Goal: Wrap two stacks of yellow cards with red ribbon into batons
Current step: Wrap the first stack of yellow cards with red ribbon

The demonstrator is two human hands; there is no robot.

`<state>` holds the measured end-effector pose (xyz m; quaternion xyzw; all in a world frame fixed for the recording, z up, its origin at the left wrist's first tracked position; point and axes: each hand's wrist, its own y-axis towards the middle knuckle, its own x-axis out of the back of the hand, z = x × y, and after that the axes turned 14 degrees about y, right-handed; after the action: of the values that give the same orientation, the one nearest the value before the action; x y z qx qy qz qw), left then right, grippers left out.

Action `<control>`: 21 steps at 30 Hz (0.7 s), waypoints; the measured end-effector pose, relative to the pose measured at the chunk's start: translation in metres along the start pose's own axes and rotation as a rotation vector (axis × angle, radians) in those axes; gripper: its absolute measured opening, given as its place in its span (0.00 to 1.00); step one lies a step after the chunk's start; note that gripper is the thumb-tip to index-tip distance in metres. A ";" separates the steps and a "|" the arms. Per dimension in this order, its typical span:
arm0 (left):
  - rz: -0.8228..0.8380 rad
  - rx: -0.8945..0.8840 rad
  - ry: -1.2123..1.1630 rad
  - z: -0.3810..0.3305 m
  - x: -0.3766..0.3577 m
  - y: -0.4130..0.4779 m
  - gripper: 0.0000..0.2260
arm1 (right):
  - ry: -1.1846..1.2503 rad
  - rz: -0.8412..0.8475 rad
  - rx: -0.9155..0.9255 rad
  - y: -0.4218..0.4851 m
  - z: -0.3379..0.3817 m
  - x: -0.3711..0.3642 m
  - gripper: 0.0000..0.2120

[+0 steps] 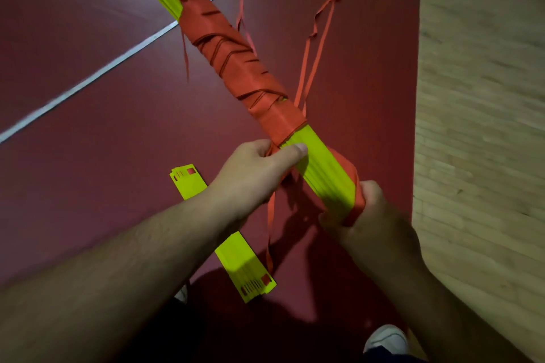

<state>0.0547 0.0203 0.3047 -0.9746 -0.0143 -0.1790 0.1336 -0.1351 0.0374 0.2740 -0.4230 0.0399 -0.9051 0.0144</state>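
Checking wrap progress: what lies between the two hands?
Head view: between left hand and right hand, a bare yellow stretch of the card stack, red ribbon along one edge.

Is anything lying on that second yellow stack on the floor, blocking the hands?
Nothing visible lies on the floor stack. Both the left hand and right hand grip the half-wrapped stack above it; a loose ribbon tail dangles beside its near end.
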 end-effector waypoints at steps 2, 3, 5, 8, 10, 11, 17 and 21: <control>-0.077 -0.002 -0.020 -0.001 -0.001 -0.003 0.24 | 0.048 0.049 0.026 -0.002 0.000 -0.005 0.26; -0.107 -0.003 -0.036 -0.001 -0.001 -0.003 0.25 | 0.088 0.073 0.049 -0.002 -0.002 -0.008 0.26; -0.145 0.008 -0.073 -0.002 0.003 -0.003 0.24 | 0.156 0.120 0.098 -0.002 -0.004 -0.010 0.27; -0.169 0.089 -0.195 0.000 0.005 0.003 0.21 | 0.150 0.173 0.210 -0.001 -0.013 -0.016 0.32; -0.175 0.121 -0.252 0.004 0.005 0.006 0.20 | 0.117 0.171 0.262 0.001 -0.014 -0.011 0.31; -0.170 0.116 -0.261 0.006 0.005 0.008 0.20 | 0.147 0.191 0.254 0.003 -0.011 -0.004 0.29; 0.038 -0.088 -0.389 0.005 0.005 0.004 0.18 | 0.661 0.731 -0.063 0.011 -0.002 0.039 0.21; 0.149 -0.233 -0.343 0.002 0.007 0.004 0.15 | 0.706 0.796 -0.083 0.004 -0.005 0.026 0.15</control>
<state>0.0623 0.0165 0.3040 -0.9980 0.0561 -0.0006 0.0285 -0.1554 0.0320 0.2900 -0.0450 0.2356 -0.9146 0.3254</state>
